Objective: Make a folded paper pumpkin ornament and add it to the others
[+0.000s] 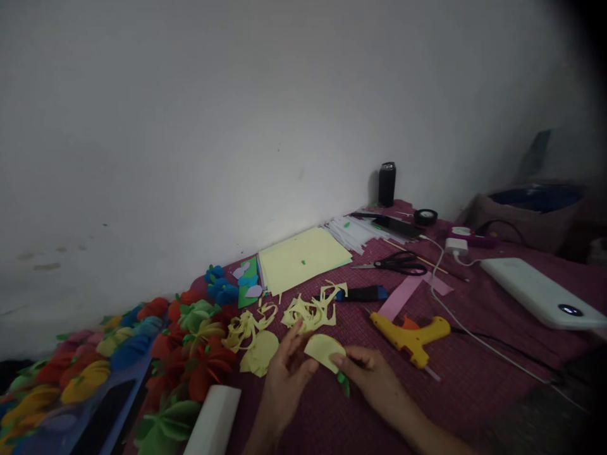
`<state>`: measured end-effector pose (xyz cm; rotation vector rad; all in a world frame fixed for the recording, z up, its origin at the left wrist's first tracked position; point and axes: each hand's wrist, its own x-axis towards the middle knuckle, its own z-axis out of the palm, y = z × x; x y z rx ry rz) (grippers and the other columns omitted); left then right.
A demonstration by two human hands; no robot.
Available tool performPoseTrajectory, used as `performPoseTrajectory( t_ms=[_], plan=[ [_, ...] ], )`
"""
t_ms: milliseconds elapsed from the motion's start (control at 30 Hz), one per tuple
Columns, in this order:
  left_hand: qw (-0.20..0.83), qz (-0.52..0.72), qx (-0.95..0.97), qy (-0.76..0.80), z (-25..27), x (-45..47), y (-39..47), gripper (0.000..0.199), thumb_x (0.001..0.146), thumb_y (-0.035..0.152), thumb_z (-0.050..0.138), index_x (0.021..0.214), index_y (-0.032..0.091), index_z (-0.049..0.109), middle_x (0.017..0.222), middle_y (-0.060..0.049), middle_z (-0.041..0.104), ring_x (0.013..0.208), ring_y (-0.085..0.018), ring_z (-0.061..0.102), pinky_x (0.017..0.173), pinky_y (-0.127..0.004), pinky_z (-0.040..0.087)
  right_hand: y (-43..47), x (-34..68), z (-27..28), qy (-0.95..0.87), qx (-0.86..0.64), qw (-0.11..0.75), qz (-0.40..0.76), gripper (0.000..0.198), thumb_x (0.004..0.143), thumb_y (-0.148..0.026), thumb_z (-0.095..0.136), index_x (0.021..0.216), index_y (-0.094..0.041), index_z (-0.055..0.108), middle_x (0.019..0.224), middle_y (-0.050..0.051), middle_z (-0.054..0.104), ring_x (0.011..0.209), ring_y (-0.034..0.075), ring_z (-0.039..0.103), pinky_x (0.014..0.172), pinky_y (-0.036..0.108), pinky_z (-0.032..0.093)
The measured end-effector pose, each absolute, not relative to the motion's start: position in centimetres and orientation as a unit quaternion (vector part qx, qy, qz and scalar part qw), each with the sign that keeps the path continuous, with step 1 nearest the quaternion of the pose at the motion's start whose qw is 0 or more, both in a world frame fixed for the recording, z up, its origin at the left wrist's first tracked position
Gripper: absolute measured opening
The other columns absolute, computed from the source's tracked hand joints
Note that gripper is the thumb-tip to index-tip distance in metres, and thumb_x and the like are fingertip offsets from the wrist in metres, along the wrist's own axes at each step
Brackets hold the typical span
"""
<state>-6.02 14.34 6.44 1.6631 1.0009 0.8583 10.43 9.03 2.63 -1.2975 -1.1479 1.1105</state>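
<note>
A pale yellow paper half-circle, which looks like a folded disc, is held up over the table. My right hand pinches its right end between thumb and fingers. At its left edge is my left hand, thumb and fingers apart; whether it touches the paper I cannot tell. A small green piece shows just below the half-circle. Left of my left hand lies a pile of yellow paper discs, and curly yellow paper offcuts lie beyond both hands.
Colourful paper flowers crowd the left side near a white roll. Yellow sheets lie by the wall. To the right are a yellow glue gun, scissors, a white power bank with cable, and a dark can.
</note>
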Motion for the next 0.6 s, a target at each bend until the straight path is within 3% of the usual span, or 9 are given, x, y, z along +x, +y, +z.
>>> performPoseTrajectory(
  t_ms=[133,300,433,600],
  plan=[
    [0.267,0.389,0.765,0.438,6.0,-6.0,13.8,0.041,0.081,0.029,0.059,0.121,0.022,0.054,0.121,-0.009,0.06,0.106,-0.02,0.058,0.09,-0.035,0.048,9.1,10.6,2.8,-0.477,-0.554,0.528,0.432,0.034,0.078,-0.047,0.056,0.063,-0.016,0.061,0.055,-0.004,0.046,0.054,0.011,0.042,0.052,0.022,0.032],
    [0.052,0.392,0.852,0.343,5.3,-6.1,13.9,0.033,0.083,0.021,0.056,0.117,0.023,0.056,0.11,-0.007,0.065,0.102,-0.019,0.059,0.088,-0.034,0.05,8.8,10.6,3.1,-0.489,-0.557,0.537,0.402,0.029,0.078,-0.042,0.055,0.072,-0.017,0.068,0.066,0.0,0.062,0.064,0.016,0.054,0.058,0.024,0.04],
    [-0.026,0.409,0.862,0.298,5.3,-6.1,14.0,0.039,0.083,0.015,0.056,0.12,0.021,0.053,0.108,-0.006,0.066,0.1,-0.017,0.061,0.087,-0.032,0.051,8.7,10.7,3.0,-0.49,-0.56,0.54,0.393,0.029,0.079,-0.04,0.055,0.086,-0.019,0.072,0.072,0.002,0.068,0.069,0.018,0.059,0.062,0.025,0.043],
    [-0.023,0.418,0.858,0.297,5.3,-6.1,13.6,0.039,0.081,0.011,0.057,0.119,0.021,0.055,0.112,-0.007,0.065,0.1,-0.017,0.062,0.086,-0.029,0.051,8.6,10.8,3.5,-0.491,-0.556,0.549,0.385,0.028,0.079,-0.039,0.055,0.092,-0.021,0.073,0.076,0.002,0.071,0.07,0.019,0.062,0.063,0.026,0.046]
  ],
)
